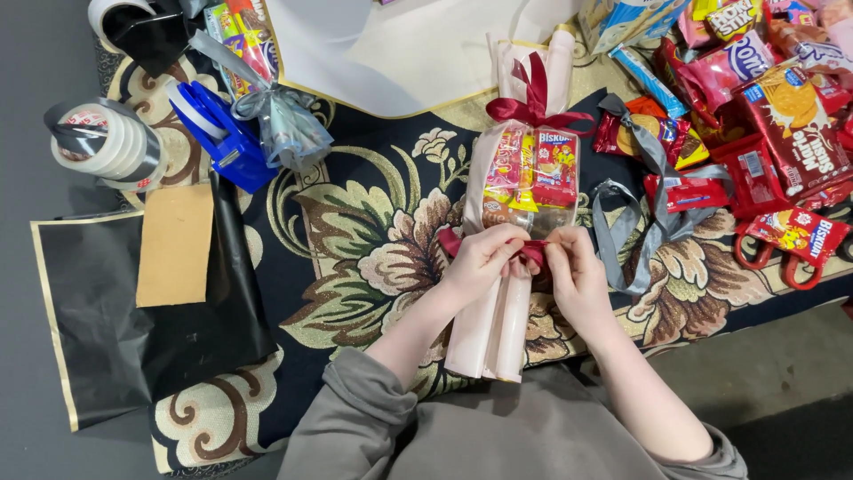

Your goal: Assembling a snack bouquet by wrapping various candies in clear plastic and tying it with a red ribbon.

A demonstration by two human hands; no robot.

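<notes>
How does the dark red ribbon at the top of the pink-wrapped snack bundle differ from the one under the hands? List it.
1. The top ribbon is tied into a finished bow; the lower ribbon shows no finished bow.
2. The top ribbon lies untouched; the lower ribbon is pinched by the left hand and right hand.
3. The top ribbon shows fully; the lower ribbon is mostly hidden by fingers.

Both are dark red and wrap the same pink bundle.

Lighting is bright, even and overhead. Shadows are soft and short beneath the fingers (498, 244). Slight glare shows on the clear wrap (533, 218) just above the fingertips. Focus is sharp at the centre; edges show slight wide-angle bending.
</notes>
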